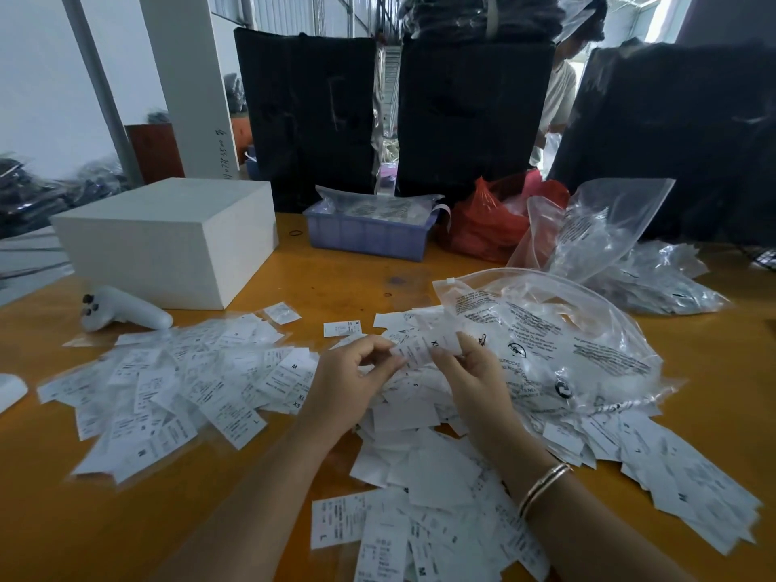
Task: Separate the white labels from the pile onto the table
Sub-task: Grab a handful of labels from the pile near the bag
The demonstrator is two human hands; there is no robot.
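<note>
Head view, looking down on an orange desk. Both hands raised a little above the middle pile of white labels, close together. Left hand with fingers curled, fingertips pinching the near-left end of one white label. Right hand pinching the same label from the right side, thumb and fingers bent around its edge. Label held between the two grips, long axis going from lower left to upper right, printed face up with "XL" readable. Gold bracelet on the right wrist.

Second spread of labels lying flat on the desk, left of the left hand, with size letters M, XL, XS visible. One single label lying alone just beyond the hands, long axis across the desk.

Clear zip bag with black print just right of the right hand, mouth open toward the left, lying on more labels. Blue tray at the far side, holding a clear bag of small printed pieces. Red plastic bag beside it, contents not possible to tell. White box at far left, closed; white controller in front of it.
</note>
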